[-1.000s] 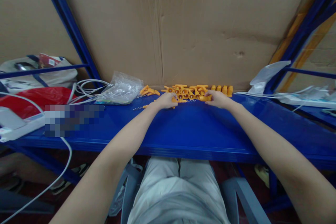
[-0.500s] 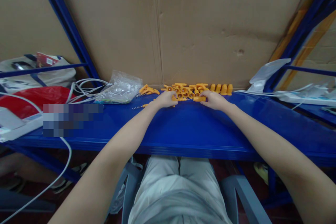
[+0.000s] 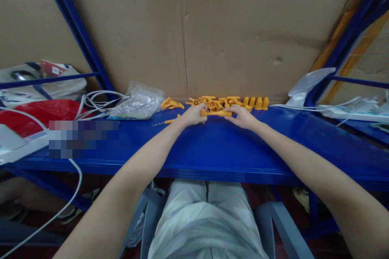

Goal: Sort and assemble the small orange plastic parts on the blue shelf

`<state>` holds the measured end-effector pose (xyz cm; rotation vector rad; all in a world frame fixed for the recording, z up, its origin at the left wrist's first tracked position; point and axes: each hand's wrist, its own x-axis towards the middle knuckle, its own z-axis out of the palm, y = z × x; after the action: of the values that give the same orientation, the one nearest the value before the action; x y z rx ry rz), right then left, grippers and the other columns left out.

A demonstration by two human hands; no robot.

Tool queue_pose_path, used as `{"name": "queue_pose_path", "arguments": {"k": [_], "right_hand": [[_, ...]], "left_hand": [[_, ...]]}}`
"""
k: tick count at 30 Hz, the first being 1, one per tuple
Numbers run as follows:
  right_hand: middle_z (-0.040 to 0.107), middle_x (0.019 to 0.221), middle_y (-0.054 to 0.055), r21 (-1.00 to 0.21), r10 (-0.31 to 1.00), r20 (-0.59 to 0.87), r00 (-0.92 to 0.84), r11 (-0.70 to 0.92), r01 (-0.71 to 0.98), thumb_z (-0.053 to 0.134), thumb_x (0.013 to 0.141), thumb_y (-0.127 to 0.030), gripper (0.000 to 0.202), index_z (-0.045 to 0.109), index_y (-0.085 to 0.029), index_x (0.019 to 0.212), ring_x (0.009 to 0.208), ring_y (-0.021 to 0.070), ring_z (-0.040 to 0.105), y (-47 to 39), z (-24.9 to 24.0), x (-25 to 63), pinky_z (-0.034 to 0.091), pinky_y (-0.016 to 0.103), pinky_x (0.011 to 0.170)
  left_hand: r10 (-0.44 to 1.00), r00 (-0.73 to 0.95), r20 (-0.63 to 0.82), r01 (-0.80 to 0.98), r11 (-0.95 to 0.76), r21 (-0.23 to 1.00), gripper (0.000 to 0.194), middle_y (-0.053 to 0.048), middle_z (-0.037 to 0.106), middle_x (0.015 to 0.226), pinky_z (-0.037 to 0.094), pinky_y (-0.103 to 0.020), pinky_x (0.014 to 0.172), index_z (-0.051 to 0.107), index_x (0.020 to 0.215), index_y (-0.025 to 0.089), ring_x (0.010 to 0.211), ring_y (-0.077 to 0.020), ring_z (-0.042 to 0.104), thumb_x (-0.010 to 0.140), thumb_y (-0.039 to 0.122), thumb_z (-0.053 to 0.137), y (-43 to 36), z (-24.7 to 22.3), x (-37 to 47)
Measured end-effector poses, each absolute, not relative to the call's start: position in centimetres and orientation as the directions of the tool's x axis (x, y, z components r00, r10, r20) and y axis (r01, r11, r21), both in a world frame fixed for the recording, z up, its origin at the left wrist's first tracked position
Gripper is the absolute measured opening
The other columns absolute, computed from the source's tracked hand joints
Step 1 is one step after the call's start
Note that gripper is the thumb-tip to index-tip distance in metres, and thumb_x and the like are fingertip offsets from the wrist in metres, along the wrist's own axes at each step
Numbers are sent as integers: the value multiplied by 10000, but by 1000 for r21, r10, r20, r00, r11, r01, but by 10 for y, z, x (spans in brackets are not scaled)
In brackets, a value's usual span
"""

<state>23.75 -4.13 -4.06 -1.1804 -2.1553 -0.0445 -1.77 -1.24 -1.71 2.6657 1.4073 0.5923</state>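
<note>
Your left hand [image 3: 194,115] curls its fingers around one end of a slim orange plastic piece [image 3: 219,113], and your right hand [image 3: 241,116] pinches the other end, so the piece spans between them just above the glossy blue bench [image 3: 212,145]. Behind it lies a heap of small orange plastic parts [image 3: 219,103] against the creased cardboard sheet [image 3: 212,28]. A crinkled clear bag [image 3: 139,103] sits to the left.

No text or label can be read.
</note>
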Motion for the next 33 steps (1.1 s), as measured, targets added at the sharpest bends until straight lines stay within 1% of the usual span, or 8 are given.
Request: {"name": "queue_pose_path", "arguments": {"k": [4, 9, 12, 15, 19, 23, 29, 33], "right_hand": [[757, 1154, 114, -459, 807, 517, -285, 543, 703, 718, 866, -353, 317, 752, -199, 1141, 1115, 296, 702, -32, -47, 238, 543, 494, 1029], [707, 1211, 107, -663, 841, 466, -273, 537, 522, 822, 748, -365, 460, 679, -206, 1155, 1094, 240, 710, -21, -50, 247, 594, 447, 972], [716, 1115, 78, -748, 869, 416, -269, 495, 441, 849, 726, -375, 435, 662, -205, 1079, 981, 208, 736, -25, -45, 250, 617, 435, 936], [736, 959, 58, -815, 912, 335, -238, 407, 412, 827, 788, -369, 301, 662, -202, 976, 819, 194, 755, -33, -39, 248, 624, 443, 933], [759, 878, 79, -868, 954, 236, -187, 294, 401, 741, 904, -383, 206, 683, -187, 925, 747, 204, 762, -43, -36, 241, 633, 425, 896], [778, 917, 93, -899, 975, 185, -122, 218, 379, 724, 927, -369, 215, 686, -173, 1007, 738, 191, 763, -44, -36, 237, 638, 369, 825], [744, 803, 17, -865, 940, 267, -211, 330, 379, 818, 824, -331, 447, 639, -207, 1214, 780, 209, 766, -39, -38, 240, 628, 420, 881], [727, 749, 0, -878, 937, 272, -219, 335, 342, 848, 786, -338, 384, 632, -210, 1077, 692, 199, 747, -38, -38, 242, 626, 443, 880]], "left_hand": [[805, 498, 322, 790, -574, 214, 431, -31, 715, 889, 470, -246, 764, 624, 1243, 163, 858, -193, 679, 817, 216, 661, -10, -18, -20], [795, 505, 337, 786, -585, 202, 391, -37, 728, 893, 482, -263, 794, 672, 1187, 168, 880, -204, 687, 798, 209, 660, -7, -17, -21], [796, 506, 331, 788, -583, 196, 359, -40, 731, 882, 493, -282, 801, 700, 1149, 168, 862, -215, 691, 795, 211, 658, -7, -18, -21], [784, 514, 349, 781, -595, 187, 354, -44, 738, 893, 502, -287, 811, 704, 1145, 169, 872, -218, 694, 796, 210, 660, -8, -19, -20], [768, 533, 355, 764, -618, 189, 329, -50, 743, 907, 512, -286, 837, 704, 1121, 172, 911, -221, 690, 796, 204, 663, -8, -22, -19], [775, 515, 367, 770, -606, 200, 303, -47, 737, 914, 511, -285, 847, 698, 1114, 177, 929, -222, 689, 816, 222, 664, -7, -23, -18], [796, 486, 362, 785, -579, 219, 295, -43, 729, 865, 500, -281, 798, 696, 1120, 167, 855, -214, 689, 838, 249, 667, -6, -22, -19], [800, 476, 365, 796, -569, 208, 315, -36, 733, 857, 491, -276, 790, 696, 1151, 170, 840, -207, 689, 846, 241, 657, -7, -20, -19]]}}
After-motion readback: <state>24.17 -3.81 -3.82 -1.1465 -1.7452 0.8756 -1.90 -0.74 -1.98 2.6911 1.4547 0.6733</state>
